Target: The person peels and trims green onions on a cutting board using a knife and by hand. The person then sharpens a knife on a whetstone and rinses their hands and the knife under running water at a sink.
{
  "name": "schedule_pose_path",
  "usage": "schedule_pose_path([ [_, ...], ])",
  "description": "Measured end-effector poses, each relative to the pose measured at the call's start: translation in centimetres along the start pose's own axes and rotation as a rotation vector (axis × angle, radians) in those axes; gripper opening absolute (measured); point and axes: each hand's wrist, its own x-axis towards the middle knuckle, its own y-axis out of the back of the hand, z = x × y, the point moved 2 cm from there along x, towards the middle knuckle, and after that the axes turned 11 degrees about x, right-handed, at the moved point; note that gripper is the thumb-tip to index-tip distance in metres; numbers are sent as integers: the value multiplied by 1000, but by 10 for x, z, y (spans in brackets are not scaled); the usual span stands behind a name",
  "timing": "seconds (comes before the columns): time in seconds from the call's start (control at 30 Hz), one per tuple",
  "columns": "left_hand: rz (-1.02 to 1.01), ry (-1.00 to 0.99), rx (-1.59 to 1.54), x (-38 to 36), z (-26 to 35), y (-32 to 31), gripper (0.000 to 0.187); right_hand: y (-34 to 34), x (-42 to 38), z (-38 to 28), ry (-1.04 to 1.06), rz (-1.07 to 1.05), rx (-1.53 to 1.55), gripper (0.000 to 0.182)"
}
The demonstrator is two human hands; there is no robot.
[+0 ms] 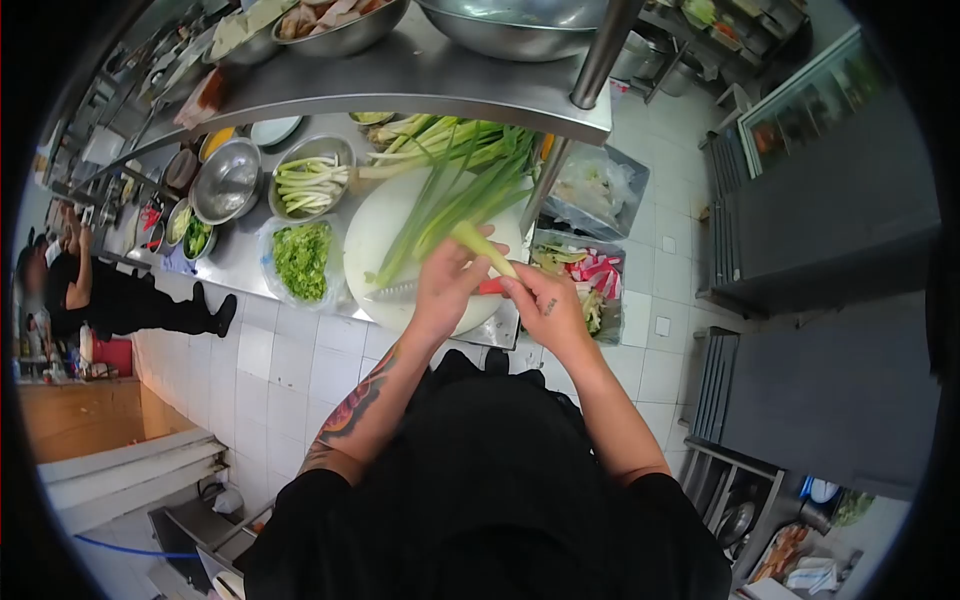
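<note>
Both hands are on a pale green leek stalk (483, 246) over a round white cutting board (365, 225). My left hand (447, 288) has its fingers closed around the stalk, and my right hand (548, 306) pinches its lower end. Below them is a knife with a serrated-looking blade (392, 291) and a red handle (491, 286); my left hand hides its middle, and the handle's end meets my right fingertips in this view. Long green leaves (440, 205) spread across the board behind my hands.
Left of the board are chopped greens (302, 260) in a plastic-lined container, a bowl of trimmed white stalks (312, 185) and a steel bowl (228, 180). Bins with trimmings (590, 270) stand right. A steel shelf (380, 85) overhangs the back. Another person (110, 285) stands far left.
</note>
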Motion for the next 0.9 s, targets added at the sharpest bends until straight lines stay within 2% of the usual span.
schedule_pose_path([
  [0.1,6,10,-2,-1,-11,0,42,-6,-8,18,-34,-68,79,24],
  [0.17,-33,44,-25,-2,-16,5,41,-10,-14,33,-286,-157,300,32],
  [0.2,-77,82,-48,-3,-16,7,41,-8,-12,31,-286,-167,302,32],
  [0.27,-61,86,-55,-7,-17,8,42,-9,-12,27,-494,-156,653,35],
  [0.3,-59,87,-62,-9,-16,9,42,-13,-14,29,-499,-159,659,35],
  [0.37,-53,93,-7,-12,-15,6,44,-18,-12,32,-392,-51,428,32],
  [0.4,-51,91,44,-10,-15,5,46,-20,-11,32,-242,-13,141,31],
  [0.5,-72,150,160,-2,-30,10,53,-34,-12,30,-172,113,142,29],
  [0.53,-9,200,58,-1,-35,13,57,-37,-12,35,-176,116,136,29],
  [0.6,0,201,-43,3,-34,21,56,-30,-15,64,-177,394,84,28],
  [0.67,-6,229,-207,2,-34,31,56,-10,-19,102,-171,550,41,28],
  [0.73,24,257,-334,-1,-34,42,56,13,-21,118,-275,693,427,29],
  [0.8,27,253,-511,-3,-37,65,55,54,-26,141,-477,484,-446,31],
  [0.87,150,239,-452,1,-32,108,51,84,-57,209,-671,305,-733,49],
  [0.9,243,233,-406,11,-30,133,47,103,-87,254,-623,338,-838,53],
])
